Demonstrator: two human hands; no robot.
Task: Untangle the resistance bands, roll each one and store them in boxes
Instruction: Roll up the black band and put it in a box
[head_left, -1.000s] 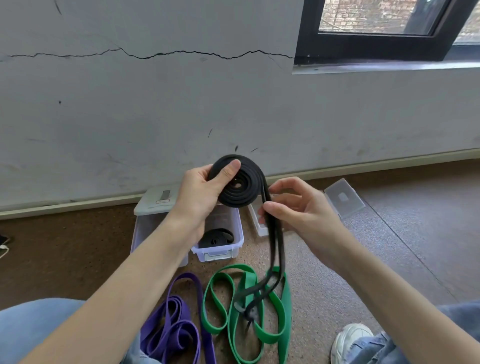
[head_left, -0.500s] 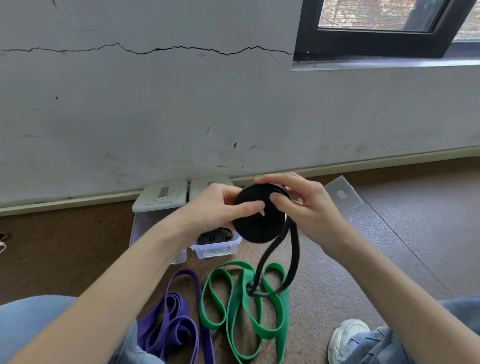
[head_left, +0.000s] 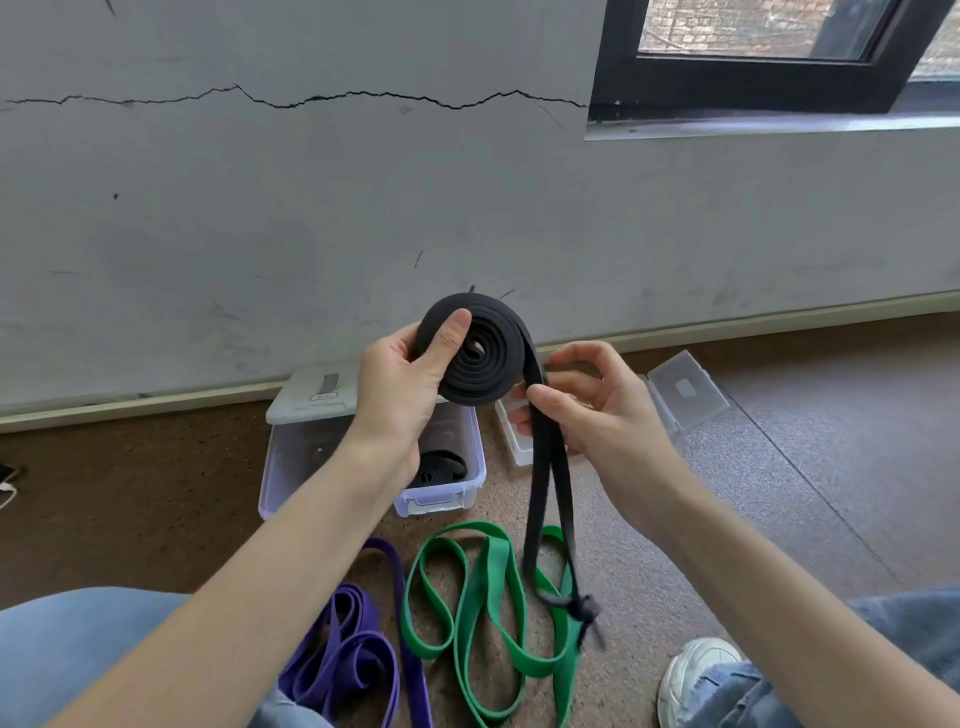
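My left hand (head_left: 402, 387) grips a partly rolled black resistance band (head_left: 480, 358), thumb pressed on the coil's face. My right hand (head_left: 592, 410) pinches the band's loose doubled tail just below the coil; the tail hangs down to a small knot near the floor. A green band (head_left: 483, 597) lies in loops on the floor below. To its left, a purple band (head_left: 353, 654) lies bunched by my knee. An open clear box (head_left: 441, 493) behind my left wrist holds a rolled black band (head_left: 441, 467).
A second clear box (head_left: 514, 441) with its lid (head_left: 685, 389) open sits behind my right hand, by the wall. A closed white lid (head_left: 311, 389) covers the left box. My knees and a white shoe (head_left: 696, 680) frame the bands on the brown floor.
The coil has been raised and turned so that its spiral face shows. My right hand has slid off the coil and down onto the tail, which now hangs longer.
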